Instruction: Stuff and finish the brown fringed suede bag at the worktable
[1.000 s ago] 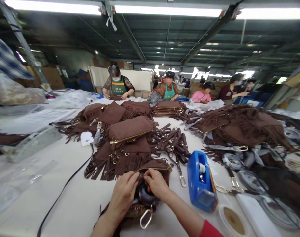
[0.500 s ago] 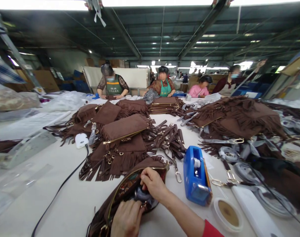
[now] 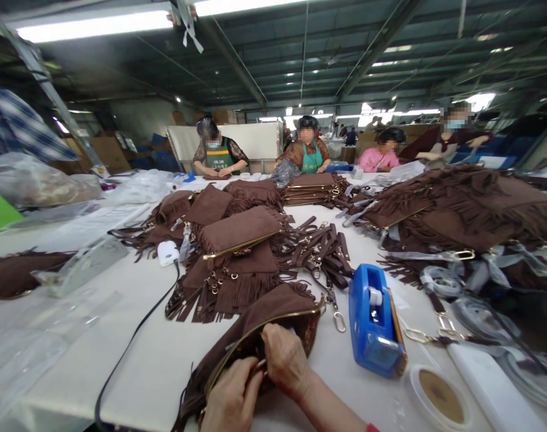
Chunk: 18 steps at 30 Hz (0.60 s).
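A brown suede fringed bag (image 3: 259,315) with a gold zipper lies in front of me on the white table (image 3: 151,354). My left hand (image 3: 232,401) grips the bag's near edge by the zipper. My right hand (image 3: 284,358) pinches the zipper line right beside it, fingers curled on the bag's opening. The wrapped strap that sat inside the bag is hidden.
A blue tape dispenser (image 3: 373,322) stands just right of my hands, with a tape roll (image 3: 438,399) nearer. Piles of brown fringed bags (image 3: 237,240) and straps (image 3: 320,252) fill the middle. A black cable (image 3: 133,336) runs left. Several seated people work at the far side.
The bag's mouth was wide open with my right hand pushing a wrapped strap in; now the opening is nearly closed and both hands sit together on the zipper edge.
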Each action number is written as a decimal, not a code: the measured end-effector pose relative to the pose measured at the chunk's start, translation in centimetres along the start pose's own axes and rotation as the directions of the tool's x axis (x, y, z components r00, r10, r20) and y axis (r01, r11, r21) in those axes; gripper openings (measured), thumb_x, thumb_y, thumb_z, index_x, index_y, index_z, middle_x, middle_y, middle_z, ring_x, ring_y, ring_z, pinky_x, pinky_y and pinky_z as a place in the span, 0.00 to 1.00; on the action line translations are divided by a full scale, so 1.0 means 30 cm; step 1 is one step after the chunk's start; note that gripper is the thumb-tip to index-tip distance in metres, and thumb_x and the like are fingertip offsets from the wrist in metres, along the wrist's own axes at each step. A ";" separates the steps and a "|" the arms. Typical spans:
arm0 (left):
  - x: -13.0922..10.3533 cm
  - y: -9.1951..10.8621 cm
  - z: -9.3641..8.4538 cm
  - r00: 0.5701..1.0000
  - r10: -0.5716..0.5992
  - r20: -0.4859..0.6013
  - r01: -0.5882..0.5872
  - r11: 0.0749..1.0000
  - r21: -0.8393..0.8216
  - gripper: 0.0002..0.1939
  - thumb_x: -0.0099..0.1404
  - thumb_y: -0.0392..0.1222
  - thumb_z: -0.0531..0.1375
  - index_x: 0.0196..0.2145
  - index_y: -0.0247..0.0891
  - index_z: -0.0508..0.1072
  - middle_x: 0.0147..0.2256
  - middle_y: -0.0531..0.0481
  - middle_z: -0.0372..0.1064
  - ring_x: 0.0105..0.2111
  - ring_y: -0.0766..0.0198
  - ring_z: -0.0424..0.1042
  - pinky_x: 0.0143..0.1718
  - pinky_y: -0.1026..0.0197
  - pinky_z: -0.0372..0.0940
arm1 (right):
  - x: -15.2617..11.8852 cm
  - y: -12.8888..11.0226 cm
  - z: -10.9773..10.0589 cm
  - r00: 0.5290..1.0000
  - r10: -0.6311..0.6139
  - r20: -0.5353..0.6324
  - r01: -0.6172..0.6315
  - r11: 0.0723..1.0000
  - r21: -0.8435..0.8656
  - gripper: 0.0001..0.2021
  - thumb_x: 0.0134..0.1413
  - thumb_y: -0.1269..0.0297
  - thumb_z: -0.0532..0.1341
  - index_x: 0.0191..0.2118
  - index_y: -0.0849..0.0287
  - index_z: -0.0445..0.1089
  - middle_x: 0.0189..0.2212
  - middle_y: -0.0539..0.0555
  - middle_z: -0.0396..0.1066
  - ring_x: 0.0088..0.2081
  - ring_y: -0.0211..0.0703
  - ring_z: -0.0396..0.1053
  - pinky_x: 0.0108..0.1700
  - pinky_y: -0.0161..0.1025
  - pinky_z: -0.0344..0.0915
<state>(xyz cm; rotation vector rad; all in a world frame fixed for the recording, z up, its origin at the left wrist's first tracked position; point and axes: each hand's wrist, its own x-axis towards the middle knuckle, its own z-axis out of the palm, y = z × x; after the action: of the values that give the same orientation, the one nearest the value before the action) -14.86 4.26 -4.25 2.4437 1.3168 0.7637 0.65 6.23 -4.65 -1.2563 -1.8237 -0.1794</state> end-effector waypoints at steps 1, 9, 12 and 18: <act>-0.019 -0.024 -0.009 0.998 0.063 -0.008 -0.062 0.996 0.071 0.10 0.66 0.41 0.49 0.43 0.40 0.66 0.36 0.49 0.71 0.36 0.63 0.71 0.37 0.65 0.66 | 0.012 0.007 -0.006 0.999 -0.007 0.044 0.008 1.000 -0.015 0.13 0.61 0.73 0.40 0.34 0.62 0.59 0.22 0.54 0.64 0.23 0.42 0.62 0.26 0.37 0.57; 0.034 -0.045 -0.113 0.916 -0.388 0.105 0.297 0.829 0.473 0.19 0.62 0.26 0.45 0.49 0.36 0.61 0.46 0.41 0.64 0.38 0.58 0.71 0.36 0.58 0.66 | 0.144 0.013 -0.056 0.872 0.136 0.470 -0.076 0.987 -0.144 0.07 0.53 0.78 0.50 0.34 0.61 0.60 0.30 0.54 0.69 0.30 0.44 0.69 0.28 0.36 0.56; 0.132 -0.035 -0.172 0.850 -0.489 0.194 0.375 0.822 0.429 0.21 0.55 0.25 0.53 0.47 0.34 0.61 0.47 0.40 0.63 0.42 0.56 0.69 0.40 0.58 0.64 | 0.196 -0.009 -0.061 0.812 0.213 0.543 -0.148 0.976 -0.161 0.09 0.51 0.80 0.51 0.36 0.61 0.61 0.33 0.54 0.70 0.33 0.45 0.70 0.30 0.36 0.56; 0.229 -0.116 -0.252 0.855 -0.429 0.290 0.307 0.871 0.383 0.22 0.51 0.22 0.53 0.43 0.38 0.64 0.40 0.49 0.70 0.41 0.64 0.70 0.41 0.66 0.62 | 0.253 -0.027 -0.046 0.782 0.271 0.562 -0.230 0.962 -0.145 0.10 0.50 0.79 0.50 0.37 0.62 0.61 0.32 0.57 0.71 0.33 0.48 0.71 0.29 0.37 0.57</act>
<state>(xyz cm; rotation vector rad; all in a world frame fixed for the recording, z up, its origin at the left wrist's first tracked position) -18.43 11.78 2.64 2.2805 1.7868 -0.0204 0.08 10.26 1.96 -1.7233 -2.1326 0.3346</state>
